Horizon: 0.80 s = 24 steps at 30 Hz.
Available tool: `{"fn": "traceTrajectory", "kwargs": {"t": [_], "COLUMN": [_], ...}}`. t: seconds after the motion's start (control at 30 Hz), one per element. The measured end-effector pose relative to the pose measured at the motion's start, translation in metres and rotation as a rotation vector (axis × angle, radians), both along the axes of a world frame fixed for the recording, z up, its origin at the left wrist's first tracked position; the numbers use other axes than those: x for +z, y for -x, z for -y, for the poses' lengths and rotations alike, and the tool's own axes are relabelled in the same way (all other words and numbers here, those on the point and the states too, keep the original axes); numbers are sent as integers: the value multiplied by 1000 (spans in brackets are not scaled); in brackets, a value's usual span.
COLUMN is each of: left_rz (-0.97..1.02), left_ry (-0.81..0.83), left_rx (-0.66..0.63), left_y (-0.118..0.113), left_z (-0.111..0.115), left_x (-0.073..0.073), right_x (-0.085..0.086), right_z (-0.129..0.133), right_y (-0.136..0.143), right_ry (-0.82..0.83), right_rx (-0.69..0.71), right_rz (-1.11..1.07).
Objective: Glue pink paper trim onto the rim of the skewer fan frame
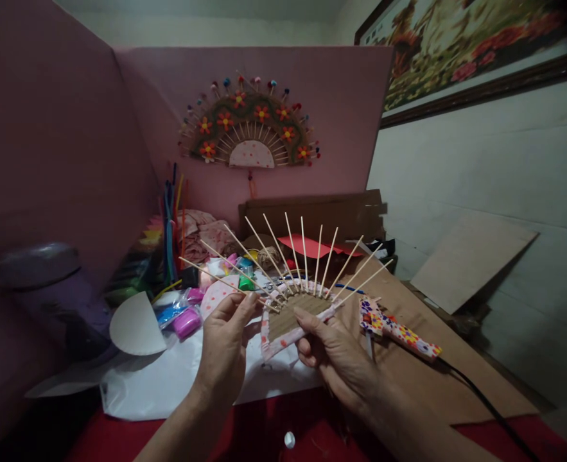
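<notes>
In front of me is a half-round piece of cardboard (287, 316) edged with pink spotted cloth, its ribbed brown face towards me. Several thin wooden sticks (304, 247) fan out from its curved edge. My right hand (334, 353) grips the lower right of the cardboard, thumb on the brown face and fingers behind. On the left side, my left hand (226, 346) pinches the lowest wooden stick (206, 269) between thumb and forefinger, close to the cardboard. The stick's inner end rests against the cardboard; whether it is fixed there I cannot tell.
A flower-patterned glue gun (399, 330) lies on a brown cardboard sheet (456, 378), its cord trailing right. To the left are a white half disc (137, 326) and coloured clay packets (187, 321). A decorated fan (252, 122) hangs on the pink panel (341, 90) behind.
</notes>
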<state>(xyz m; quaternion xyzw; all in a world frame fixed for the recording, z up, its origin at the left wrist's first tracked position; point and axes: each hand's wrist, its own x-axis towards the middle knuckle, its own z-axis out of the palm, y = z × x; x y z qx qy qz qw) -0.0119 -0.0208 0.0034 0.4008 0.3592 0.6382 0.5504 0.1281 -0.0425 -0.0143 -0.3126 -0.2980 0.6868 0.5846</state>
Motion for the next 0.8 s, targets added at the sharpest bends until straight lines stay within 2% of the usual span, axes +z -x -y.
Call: {"fn": "traceTrajectory", "kwargs": {"t": [0.8], "left_rz": [5], "left_ry": [12], "left_rx": [1], "left_y": [-1], "left_z": [0], "left_x": [-1], "right_x": [-1], "right_z": [-1], "right_y": [-1], "right_ry": [-20], "right_rx": [12], "right_rz": [-17]}}
